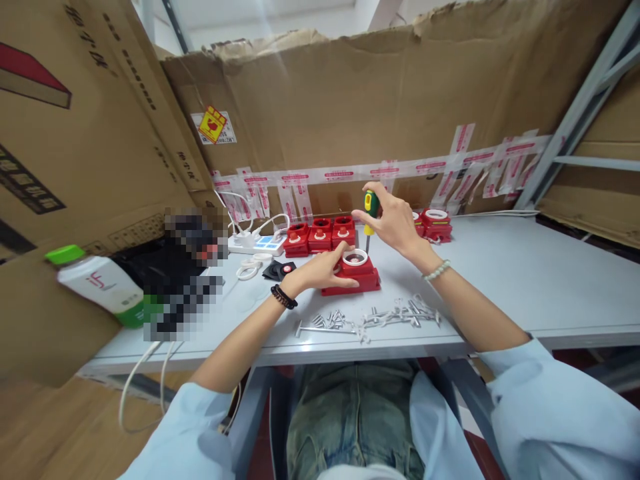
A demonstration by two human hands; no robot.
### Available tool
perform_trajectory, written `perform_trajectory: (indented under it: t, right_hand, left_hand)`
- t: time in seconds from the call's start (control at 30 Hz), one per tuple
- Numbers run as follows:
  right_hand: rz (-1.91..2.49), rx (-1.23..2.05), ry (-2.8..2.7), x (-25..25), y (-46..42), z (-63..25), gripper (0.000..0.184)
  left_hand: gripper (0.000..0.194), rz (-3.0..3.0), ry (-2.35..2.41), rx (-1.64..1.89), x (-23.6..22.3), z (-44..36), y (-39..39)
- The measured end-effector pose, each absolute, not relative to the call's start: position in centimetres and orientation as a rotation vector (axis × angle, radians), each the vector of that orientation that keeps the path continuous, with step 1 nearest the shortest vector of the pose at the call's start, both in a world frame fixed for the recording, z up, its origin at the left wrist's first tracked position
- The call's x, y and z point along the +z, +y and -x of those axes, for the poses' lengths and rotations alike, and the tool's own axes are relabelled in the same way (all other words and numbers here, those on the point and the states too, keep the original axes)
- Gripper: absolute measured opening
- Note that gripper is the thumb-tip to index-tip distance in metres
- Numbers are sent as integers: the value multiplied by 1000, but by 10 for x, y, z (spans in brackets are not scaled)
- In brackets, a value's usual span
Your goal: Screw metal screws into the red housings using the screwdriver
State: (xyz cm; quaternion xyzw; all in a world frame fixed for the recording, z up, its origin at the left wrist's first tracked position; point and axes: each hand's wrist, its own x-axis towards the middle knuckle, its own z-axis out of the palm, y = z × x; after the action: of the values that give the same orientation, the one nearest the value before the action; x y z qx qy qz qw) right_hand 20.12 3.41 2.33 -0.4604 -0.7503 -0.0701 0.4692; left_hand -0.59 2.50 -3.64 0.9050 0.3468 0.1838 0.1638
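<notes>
My right hand (393,223) grips a screwdriver (371,207) by its green and yellow handle, and the shaft points straight down. The tip reaches the far right side of a red housing with a white ring on top (367,281); the ring partly hides the tip. My left hand (325,270) is wrapped round the left side of that housing, thumb near the ring, pressing it against the table. Nearer to me lie several loose screws (336,319) and longer metal rods (327,329), some with clear plastic bits among them.
Several similar red units (320,237) stand in a row behind, and more red units (437,225) are at right. A white power strip (257,245), a coiled white cable (249,268) and black flat pieces (279,269) lie left. A bottle (103,287) leans there. Cardboard (320,107) walls the back.
</notes>
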Motion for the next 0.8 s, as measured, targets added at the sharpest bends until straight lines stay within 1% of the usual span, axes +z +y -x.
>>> perform_trajectory:
  t: [0.07,0.13,0.2,0.23,0.27,0.37,0.43,0.57,0.63,0.77,0.8]
  right_hand:
    - [1084,-58,-1888,24,35,-204,46]
    - [930,197,-1953,26,37,-211,51]
    - [803,386,-1983,28,38,-216,50]
    - [796,396,-1981,29,37,-217,49]
    - [832,346,-1961,29,37,-216,47]
    - [1010,45,-1832,24,35,-204,44]
    - [1068,-77,-1805,18,34,-195,44]
    - [1107,-129,-1846,16,35,-192,48]
    - [1027,-22,-1894,20,37,-201,47]
    - [769,462,-2032,33,38,-220,43]
    - [760,512,-2033,35,38,-222,43]
  left_hand:
    - [75,-2577,993,529,-36,6,24]
    - [74,-2577,999,517,-36,6,24]
    - [75,-2582,1033,495,-35,6,23]
    - [76,-2587,1054,485,-35,6,23]
    - [77,-2591,1071,479,-35,6,23]
    - [77,-2592,1075,469,-34,5,24]
    - [76,-2583,1050,471,-34,5,24]
    - [74,-2576,988,505,-33,5,22]
    - [74,-2573,993,498,-33,6,22]
    - [77,-2564,1039,480,-33,6,22]
    - [77,-2565,1040,484,-33,6,22]
